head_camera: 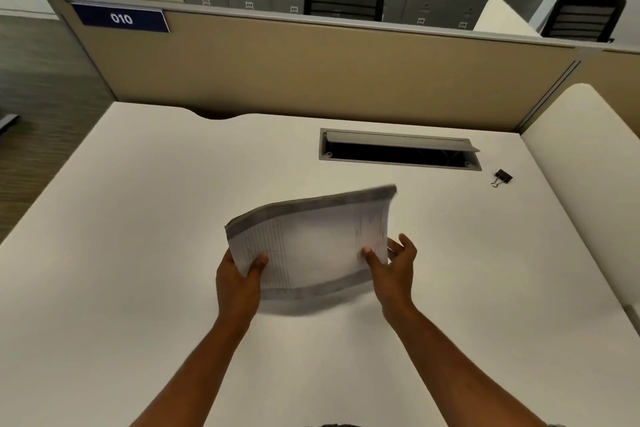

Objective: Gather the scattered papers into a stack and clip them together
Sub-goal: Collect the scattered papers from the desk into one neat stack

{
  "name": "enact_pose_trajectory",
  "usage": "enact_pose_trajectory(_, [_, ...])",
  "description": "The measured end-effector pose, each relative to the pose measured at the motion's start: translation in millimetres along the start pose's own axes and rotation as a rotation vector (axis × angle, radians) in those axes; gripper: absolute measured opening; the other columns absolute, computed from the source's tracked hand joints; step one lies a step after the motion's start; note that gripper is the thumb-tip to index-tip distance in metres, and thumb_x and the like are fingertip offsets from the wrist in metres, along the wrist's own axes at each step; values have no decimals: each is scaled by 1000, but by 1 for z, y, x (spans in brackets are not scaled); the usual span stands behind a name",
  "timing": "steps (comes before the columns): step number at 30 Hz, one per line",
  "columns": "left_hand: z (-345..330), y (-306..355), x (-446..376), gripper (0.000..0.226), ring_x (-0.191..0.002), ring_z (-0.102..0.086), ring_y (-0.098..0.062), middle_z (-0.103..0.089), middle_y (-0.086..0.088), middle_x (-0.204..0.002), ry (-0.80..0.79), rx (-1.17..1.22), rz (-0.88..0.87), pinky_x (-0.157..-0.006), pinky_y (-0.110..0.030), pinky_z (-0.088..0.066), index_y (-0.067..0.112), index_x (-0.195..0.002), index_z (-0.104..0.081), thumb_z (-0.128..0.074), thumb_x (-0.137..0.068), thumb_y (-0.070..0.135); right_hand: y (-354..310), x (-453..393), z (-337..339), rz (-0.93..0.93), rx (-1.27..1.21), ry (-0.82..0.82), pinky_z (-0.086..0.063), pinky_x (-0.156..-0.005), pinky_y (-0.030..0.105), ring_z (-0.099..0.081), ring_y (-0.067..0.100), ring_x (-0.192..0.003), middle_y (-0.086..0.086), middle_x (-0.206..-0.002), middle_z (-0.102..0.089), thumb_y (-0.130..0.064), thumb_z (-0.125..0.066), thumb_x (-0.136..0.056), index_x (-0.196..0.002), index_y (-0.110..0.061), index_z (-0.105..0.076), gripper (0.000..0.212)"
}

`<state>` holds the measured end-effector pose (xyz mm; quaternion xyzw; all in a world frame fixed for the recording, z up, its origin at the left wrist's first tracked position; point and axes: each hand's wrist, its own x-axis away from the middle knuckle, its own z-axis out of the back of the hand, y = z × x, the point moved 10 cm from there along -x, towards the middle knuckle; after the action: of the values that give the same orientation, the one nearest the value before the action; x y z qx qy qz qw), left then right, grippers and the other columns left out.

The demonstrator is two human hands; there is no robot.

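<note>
A: Item 1, paper stack [311, 243] — status?

B: Gathered, looks like one bundle. Held up off the desk [138, 201], mid-desk, tilted, edges blurred. Left hand [239, 281] grips near-left corner, thumb on top. Right hand [394, 270] pinches near-right edge w/ thumb, other fingers spread loose behind.

A: Any loose sheets left?

B: None visible on desk.

A: Item 2, binder clip [502, 178]?

B: Untouched, far right, just past the cable tray [400, 149], well apart from stack.

A: Progress?

B: Approx. half, I'd judge. Gathering done; squaring prob. ongoing; clipping not yet done.
</note>
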<state>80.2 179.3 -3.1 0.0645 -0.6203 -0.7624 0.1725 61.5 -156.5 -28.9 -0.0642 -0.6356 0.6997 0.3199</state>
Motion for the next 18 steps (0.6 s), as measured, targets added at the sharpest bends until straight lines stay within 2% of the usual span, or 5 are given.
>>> enact_pose_trajectory(3, [-11,2,3,38,-103,-60,-15,-62,1,-112,-48,138,47,-83,-33,-56,21,-122,-52,-69,-88,19,31,10,-18,-332,-271,-55,-46,-110,46,-51,31,-133,11,-155,-42,-21,-90,-73,-159,-20,-14,114])
enact_pose_trajectory(6, [-22,2,6,45,-108,-61,-20,-62,-5,-118,-94,252,90,-83,-30,-57,15,-127,-50,-69,-87,17,21,25,-55,-450,-716,-289,-55,-98,47,-65,32,-118,18,-135,-65,-18,-80,-77,-145,-9,-47,76])
enact_pose_trajectory(9, [-31,0,12,45,-107,-62,-21,-62,-4,-116,-158,301,106,-77,-24,-59,17,-128,-47,-67,-88,14,-9,20,-63,-290,-853,-361,-56,-100,47,-64,33,-124,13,-135,-67,-3,-71,-86,-142,-16,-51,61])
enact_pose_trajectory(15, [-8,-21,13,80,-122,-56,-18,-51,-1,-138,14,287,176,-93,-29,-52,23,-139,-30,-79,-77,11,-66,3,-25,147,-357,-202,-59,-84,33,-73,22,-99,1,-105,-78,-4,-78,-83,-110,-13,-71,30])
enact_pose_trajectory(18, [-7,16,1,89,-137,-40,-5,-40,12,-150,-21,136,-16,-108,-30,-38,24,-146,-25,-80,-77,20,-86,11,-22,265,-133,-243,-57,-73,22,-71,8,-84,-8,-93,-78,-2,-74,-89,-100,-21,-71,23])
